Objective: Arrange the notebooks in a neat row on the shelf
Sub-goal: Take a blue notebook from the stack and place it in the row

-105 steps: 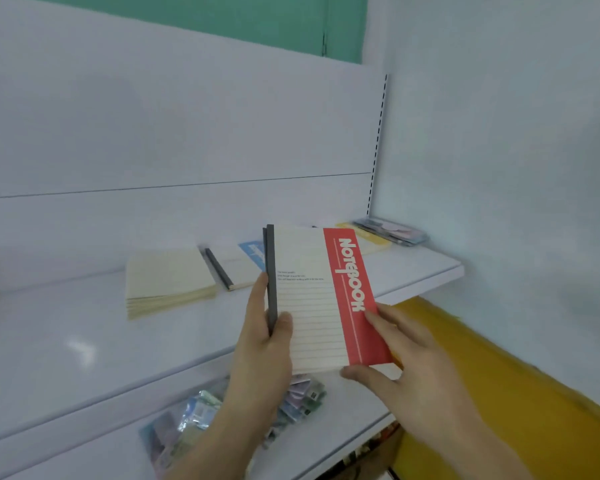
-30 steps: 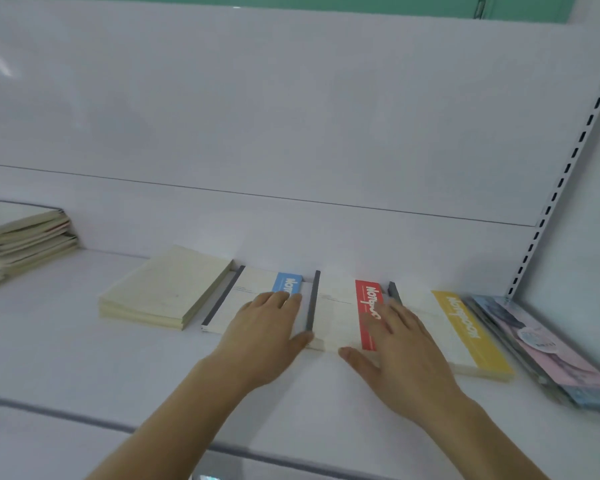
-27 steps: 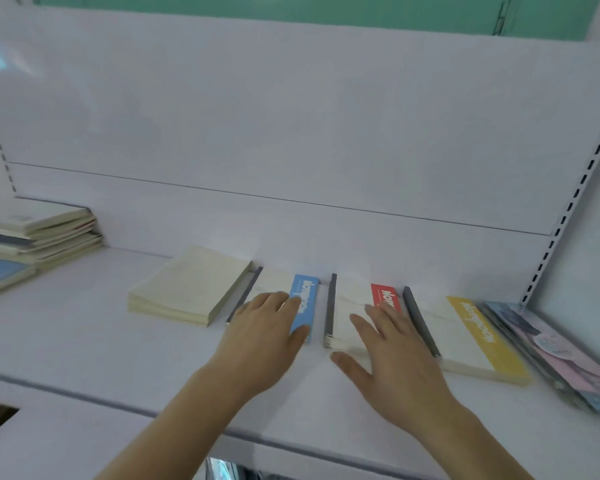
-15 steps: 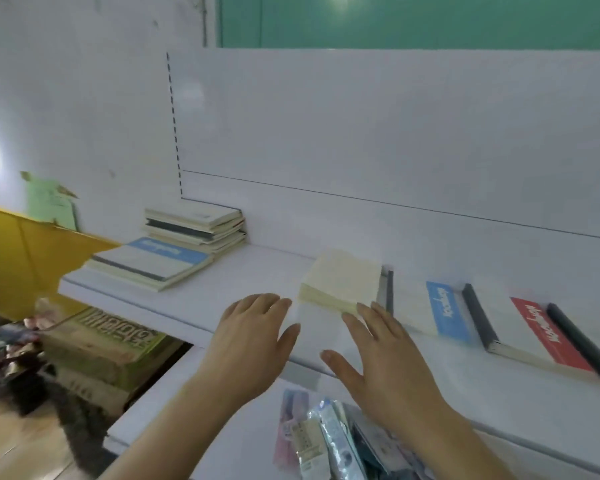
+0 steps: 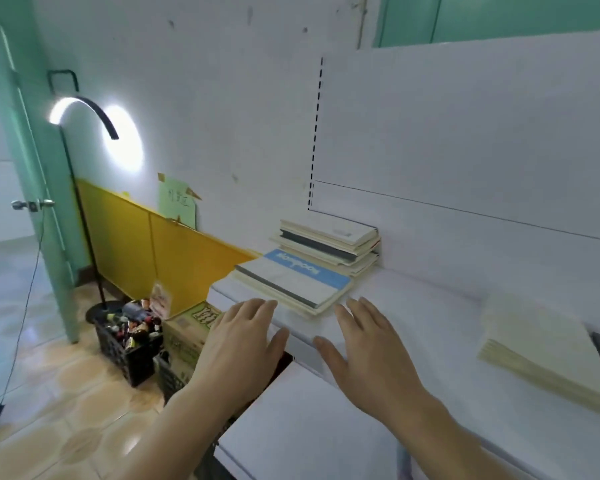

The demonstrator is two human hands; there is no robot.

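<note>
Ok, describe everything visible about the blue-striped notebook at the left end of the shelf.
The blue-striped notebook lies flat, cover up, on the white shelf near its left end. Its pale cover carries a blue band with white lettering along one long edge and a dark spine strip along the other. It tops at least one more pale notebook and sits in front of a taller stack. Neither hand touches it.

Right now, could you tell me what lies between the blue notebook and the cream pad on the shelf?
Nothing: in the head view, bare shelf separates blue notebook from cream pad.
</note>
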